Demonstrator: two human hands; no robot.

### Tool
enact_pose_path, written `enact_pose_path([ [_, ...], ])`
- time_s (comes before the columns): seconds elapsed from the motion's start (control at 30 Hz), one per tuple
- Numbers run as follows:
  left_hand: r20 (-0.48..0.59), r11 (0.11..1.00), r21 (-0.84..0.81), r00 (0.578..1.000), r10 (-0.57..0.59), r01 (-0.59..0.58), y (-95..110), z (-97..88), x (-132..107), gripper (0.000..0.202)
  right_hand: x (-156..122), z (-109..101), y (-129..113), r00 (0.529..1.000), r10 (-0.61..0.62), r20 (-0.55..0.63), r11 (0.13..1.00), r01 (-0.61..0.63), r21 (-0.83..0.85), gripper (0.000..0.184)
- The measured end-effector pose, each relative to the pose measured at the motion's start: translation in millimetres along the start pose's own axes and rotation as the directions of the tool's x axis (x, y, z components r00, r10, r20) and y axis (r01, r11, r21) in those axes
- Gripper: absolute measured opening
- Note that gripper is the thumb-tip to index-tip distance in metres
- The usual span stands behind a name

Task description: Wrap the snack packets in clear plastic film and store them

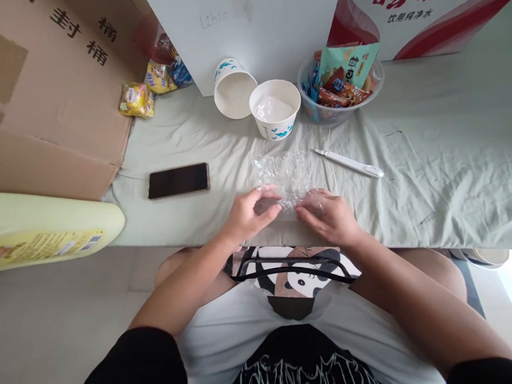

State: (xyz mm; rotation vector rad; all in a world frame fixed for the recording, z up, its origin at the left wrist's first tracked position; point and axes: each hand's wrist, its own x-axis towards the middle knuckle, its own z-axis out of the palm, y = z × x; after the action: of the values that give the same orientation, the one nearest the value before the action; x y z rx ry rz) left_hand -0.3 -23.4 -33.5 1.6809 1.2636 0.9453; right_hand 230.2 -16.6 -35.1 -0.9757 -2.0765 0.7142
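Note:
A crumpled sheet of clear plastic film (286,173) lies spread on the cloth in front of me. My left hand (254,212) pinches its near left edge between thumb and fingers. On the near right edge, my right hand (328,214) grips the same film, its fingers partly under it. Just beyond stands a white paper cup (275,114) with some clear plastic inside. A second paper cup (234,91) is tipped on its side against it, mouth facing me. To the right of the film lies a white utility knife (350,162).
A black phone (179,181) lies at left, near yellow snack packets (137,100) and a cardboard box (48,84). A clear bowl (338,113) of packaged snacks stands behind the knife, before a white carton (250,28). A yellow bottle (46,236) sits at the left edge.

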Motion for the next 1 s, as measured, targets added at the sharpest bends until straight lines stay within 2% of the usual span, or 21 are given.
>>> enact_pose_path([
  [0.07, 0.008, 0.998, 0.067, 1.0, 0.005, -0.005, -2, 1.7, 0, 0.031, 1, -3, -5, 0.993, 0.113, -0.029, 0.993, -0.112, 0.019, 0.026],
  [0.13, -0.042, 0.997, 0.072, 0.999, -0.021, 0.024, -4, 3.0, 2, 0.026, 3, -7, -8, 0.971, 0.237, -0.034, 0.971, -0.236, 0.04, 0.03],
  [0.23, -0.12, 0.998, 0.01, 0.991, -0.053, 0.054, -4, 3.4, 7, 0.021, 4, -11, -10, 0.917, 0.397, -0.032, 0.911, -0.39, 0.135, 0.033],
  [0.33, -0.143, 0.994, -0.08, 0.986, -0.083, 0.072, -3, 3.2, 12, 0.024, 3, -11, -9, 0.878, 0.478, 0.0, 0.85, -0.462, 0.254, 0.037],
  [0.47, -0.14, 0.981, -0.155, 0.981, -0.135, 0.113, -3, 4.1, 14, 0.029, 4, -11, -8, 0.849, 0.528, 0.014, 0.802, -0.504, 0.321, 0.036],
  [0.57, -0.145, 0.975, -0.183, 0.978, -0.151, 0.124, -3, 5.4, 15, 0.032, 5, -13, -9, 0.836, 0.548, -0.034, 0.822, -0.53, 0.21, 0.038],
  [0.67, -0.144, 0.965, -0.202, 0.97, -0.196, 0.165, -3, 6.3, 16, 0.034, 6, -14, -9, 0.846, 0.522, -0.106, 0.853, -0.516, 0.079, 0.053],
  [0.77, -0.134, 0.951, -0.225, 0.96, -0.246, 0.212, -3, 6.1, 18, 0.034, 6, -13, -8, 0.866, 0.488, -0.104, 0.873, -0.485, 0.056, 0.067],
  [0.9, -0.127, 0.941, -0.238, 0.953, -0.276, 0.241, -4, 5.0, 20, 0.028, 7, -11, -7, 0.865, 0.494, -0.085, 0.869, -0.489, 0.075, 0.074],
  [1.0, -0.132, 0.938, -0.226, 0.946, -0.295, 0.261, -5, 4.7, 22, 0.022, 7, -10, -6, 0.861, 0.495, -0.116, 0.869, -0.492, 0.057, 0.071],
])
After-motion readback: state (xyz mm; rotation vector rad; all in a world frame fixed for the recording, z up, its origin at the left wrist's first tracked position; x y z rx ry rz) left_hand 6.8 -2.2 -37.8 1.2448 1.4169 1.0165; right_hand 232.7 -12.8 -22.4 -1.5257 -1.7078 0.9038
